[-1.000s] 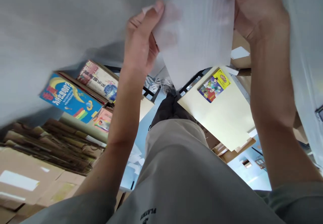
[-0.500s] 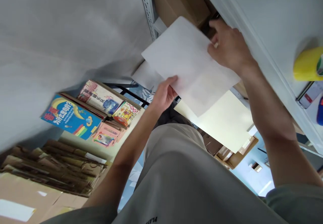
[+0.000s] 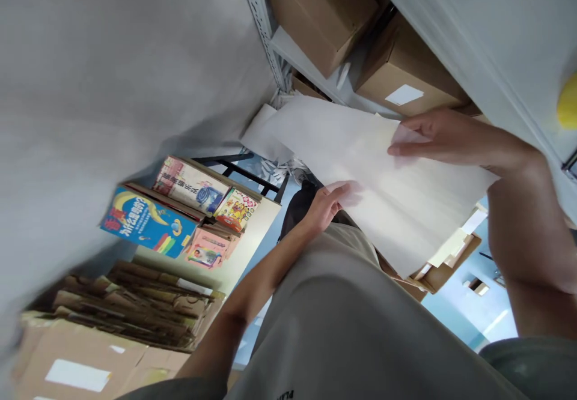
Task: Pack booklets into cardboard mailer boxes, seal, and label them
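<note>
A large white sheet of paper (image 3: 351,148) is stretched at a slant between my hands, above my lap. My left hand (image 3: 327,206) pinches its near edge, thumb on top. At the far right edge my right hand (image 3: 442,139) grips the sheet, with fingers partly behind it. Part of another white sheet (image 3: 261,133) shows beyond its left end. Whatever lies directly beneath the paper is hidden.
Brown cardboard boxes (image 3: 406,66) sit under the white tabletop (image 3: 509,45) on a shelf. Picture books (image 3: 146,220) lie on a stand at left, near a carton (image 3: 90,358) of flattened cardboard. A yellow roll (image 3: 568,103) stands on the tabletop.
The sheet has come down and to the right, nearer my lap. My right hand has lowered along with it and grips its edge. The camera view has shifted slightly.
</note>
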`<state>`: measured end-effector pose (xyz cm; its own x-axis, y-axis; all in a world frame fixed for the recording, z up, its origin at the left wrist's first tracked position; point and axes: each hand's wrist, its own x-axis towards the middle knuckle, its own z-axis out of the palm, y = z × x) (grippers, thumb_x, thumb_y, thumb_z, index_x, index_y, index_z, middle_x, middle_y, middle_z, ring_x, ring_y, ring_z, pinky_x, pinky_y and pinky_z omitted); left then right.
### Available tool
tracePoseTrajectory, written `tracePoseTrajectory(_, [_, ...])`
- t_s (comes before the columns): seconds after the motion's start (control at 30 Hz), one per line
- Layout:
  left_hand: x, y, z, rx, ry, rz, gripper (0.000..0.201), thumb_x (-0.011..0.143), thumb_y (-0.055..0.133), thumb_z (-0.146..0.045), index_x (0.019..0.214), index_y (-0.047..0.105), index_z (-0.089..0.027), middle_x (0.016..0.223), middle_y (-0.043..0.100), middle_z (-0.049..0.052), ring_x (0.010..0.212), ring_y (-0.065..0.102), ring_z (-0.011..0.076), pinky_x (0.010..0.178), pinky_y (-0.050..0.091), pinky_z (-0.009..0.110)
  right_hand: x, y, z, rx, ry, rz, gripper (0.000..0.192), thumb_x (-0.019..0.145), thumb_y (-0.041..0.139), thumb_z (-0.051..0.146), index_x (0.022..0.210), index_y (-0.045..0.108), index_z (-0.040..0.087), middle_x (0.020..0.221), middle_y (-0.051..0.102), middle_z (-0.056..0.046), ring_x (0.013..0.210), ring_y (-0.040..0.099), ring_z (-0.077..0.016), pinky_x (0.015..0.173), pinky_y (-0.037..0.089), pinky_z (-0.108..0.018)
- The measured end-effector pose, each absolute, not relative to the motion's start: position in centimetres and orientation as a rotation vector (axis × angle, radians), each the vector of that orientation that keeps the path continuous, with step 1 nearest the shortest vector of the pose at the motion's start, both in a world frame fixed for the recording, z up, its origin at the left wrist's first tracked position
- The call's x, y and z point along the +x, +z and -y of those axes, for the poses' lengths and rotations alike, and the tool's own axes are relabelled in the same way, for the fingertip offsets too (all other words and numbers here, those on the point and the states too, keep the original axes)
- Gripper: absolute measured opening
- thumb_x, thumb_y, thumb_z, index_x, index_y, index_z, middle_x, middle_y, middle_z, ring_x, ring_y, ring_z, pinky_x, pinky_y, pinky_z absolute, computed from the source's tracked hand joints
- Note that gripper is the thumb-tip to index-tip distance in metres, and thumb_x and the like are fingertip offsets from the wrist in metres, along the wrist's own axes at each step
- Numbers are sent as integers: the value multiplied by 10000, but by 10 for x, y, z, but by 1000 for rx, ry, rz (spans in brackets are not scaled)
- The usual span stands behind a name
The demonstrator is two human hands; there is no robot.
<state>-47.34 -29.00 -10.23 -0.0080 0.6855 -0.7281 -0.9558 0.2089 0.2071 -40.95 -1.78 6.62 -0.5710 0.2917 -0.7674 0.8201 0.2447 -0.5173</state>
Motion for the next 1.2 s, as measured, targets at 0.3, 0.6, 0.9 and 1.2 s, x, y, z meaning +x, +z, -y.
tracePoseTrajectory(0.3, [-492, -129, 283, -554, 1453, -1125, 214, 1125, 799, -440, 1224, 830, -252, 1298, 920, 61, 1384, 845, 257, 1135, 718, 353, -328, 91, 8, 1019, -1208, -1959, 680, 870, 830, 954, 744, 780, 288, 732, 746, -39, 714, 631, -224, 731, 434, -437])
tracePoseTrajectory(0.6, [-425, -139, 262, -429, 1305, -1292, 210, 1063, 931, -430, 1107, 804, -269, 883, 830, -6, 831, 847, 153, 675, 659, 222, -142, 78, -3, 1142, -1188, -1845, 685, 706, 875, 972, 835, 810, 302, 902, 816, -74, 842, 755, -297, 763, 549, -463])
tracePoseTrajectory(0.9, [-324, -147, 222, -419, 1230, -1420, 582, 1058, 757, -845, 1046, 793, -264, 832, 785, 69, 714, 790, 203, 506, 582, 265, 40, 29, 8, 1177, -1331, -1785, 523, 768, 996, 784, 882, 834, 299, 836, 805, -40, 842, 725, -280, 793, 511, -417])
tracePoseTrajectory(1.2, [-248, -195, 210, -619, 1162, -1601, 156, 1070, 823, -242, 955, 718, -259, 829, 783, -17, 611, 659, 74, 571, 533, 163, 164, -92, -18, 1503, -1318, -1865, 267, 930, 972, 521, 984, 883, 274, 1013, 855, -76, 1236, 778, -414, 1175, 586, -590])
